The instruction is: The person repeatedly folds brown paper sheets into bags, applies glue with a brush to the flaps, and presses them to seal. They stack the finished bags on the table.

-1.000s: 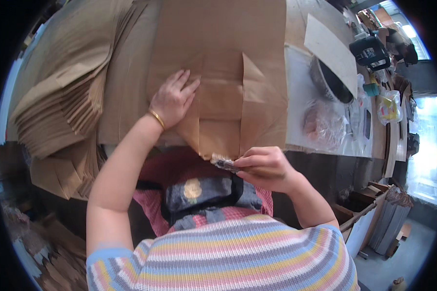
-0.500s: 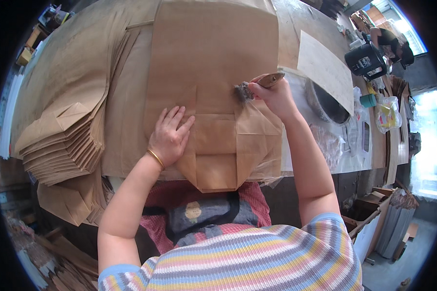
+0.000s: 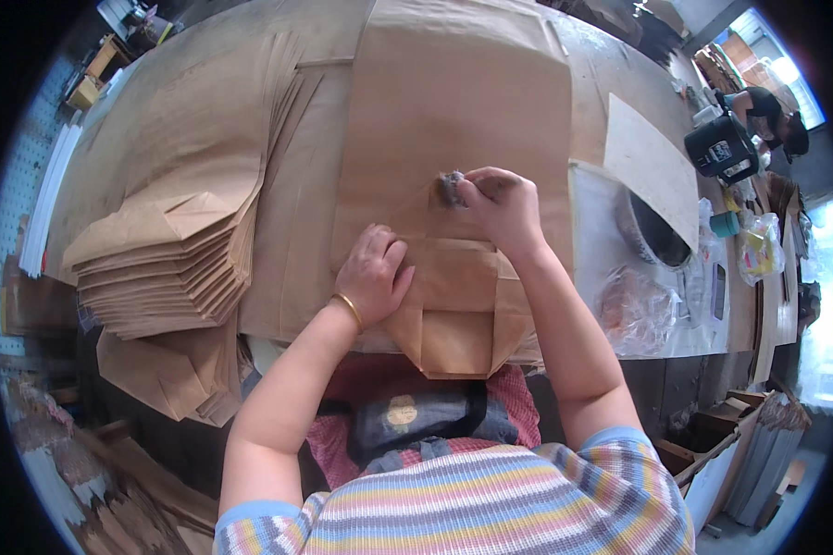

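A large brown paper bag (image 3: 458, 111) lies flat in front of me, its folded bottom end (image 3: 455, 287) pointing toward my body. Resting on the left part of this bag, my left hand (image 3: 372, 274) has its palm down and thumb apart, holding nothing. My right hand (image 3: 507, 205) is closed around the wooden handle of a brush. The worn grey bristles of that brush (image 3: 450, 189) touch the paper just beyond the folded section. Most of the handle is hidden by my fingers.
At left, a thick stack of folded paper bags (image 3: 162, 268) spreads over the table edge. On the right are a dark bowl (image 3: 655, 231) partly under a pale board (image 3: 652, 166), crumpled clear plastic (image 3: 637, 310) and a phone-like object (image 3: 718, 291). Another person (image 3: 773, 120) is beside a black bucket (image 3: 720, 148).
The brush has moved left across the bag, from the right side of the fold toward its middle. My left hand stays on the bag, its fingers closer together. The whole view has shifted.
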Demonstrator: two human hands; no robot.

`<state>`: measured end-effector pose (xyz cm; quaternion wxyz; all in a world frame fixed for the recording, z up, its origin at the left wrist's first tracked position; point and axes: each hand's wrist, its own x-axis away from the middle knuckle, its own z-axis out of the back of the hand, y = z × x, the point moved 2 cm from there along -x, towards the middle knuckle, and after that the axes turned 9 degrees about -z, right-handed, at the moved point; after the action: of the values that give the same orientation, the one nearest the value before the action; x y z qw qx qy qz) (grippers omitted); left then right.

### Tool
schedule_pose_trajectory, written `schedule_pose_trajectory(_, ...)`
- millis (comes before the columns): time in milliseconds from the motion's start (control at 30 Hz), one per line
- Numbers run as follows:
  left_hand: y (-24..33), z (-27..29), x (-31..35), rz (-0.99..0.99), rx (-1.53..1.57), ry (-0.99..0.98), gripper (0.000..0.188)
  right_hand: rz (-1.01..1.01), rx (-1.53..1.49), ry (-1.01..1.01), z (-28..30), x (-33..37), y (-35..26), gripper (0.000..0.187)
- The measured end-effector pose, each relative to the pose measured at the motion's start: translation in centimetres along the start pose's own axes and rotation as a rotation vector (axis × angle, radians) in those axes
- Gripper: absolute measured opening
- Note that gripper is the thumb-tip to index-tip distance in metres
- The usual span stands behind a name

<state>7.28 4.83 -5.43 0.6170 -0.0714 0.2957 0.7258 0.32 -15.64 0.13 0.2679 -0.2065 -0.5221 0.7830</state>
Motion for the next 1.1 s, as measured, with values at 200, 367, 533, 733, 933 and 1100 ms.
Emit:
schedule_pose_trajectory(200,0.1,-0.8,0.4,0.01,-0.055,-0.003,0.027,0.31,0.306,0.027,10.9,8.6,-1.4,0.03)
schedule_pose_trajectory(367,0.2,-0.5,0.3,0.01,-0.012,-0.078,0.028,0.317,0.918,0.371,24.2,12.6,3.7,0.048)
schedule_pose_trajectory(533,-0.5,0.9,-1.0,0.106,0.033,-0.306,0.032,0.387,1.212,0.17,25.5,14.9,5.4,0.035)
schedule_pose_trajectory(733,-4.5,1.9,-6.8,0.539,0.247,-0.371,0.057,0.209,0.505,-0.045,10.8,8.2,5.0,0.027)
schedule_pose_trajectory(933,-4.1,1.9,-5.7,0.225,-0.111,-0.549,0.011,-0.062,0.581,-0.448,9.4,1.5,7.0,0.013)
schedule_pose_trajectory(1100,-1.1,1.8,-0.9,-0.215,-0.37,-0.191,0.013,0.479,1.04,-0.282,8.1,7.6,6.8,0.03)
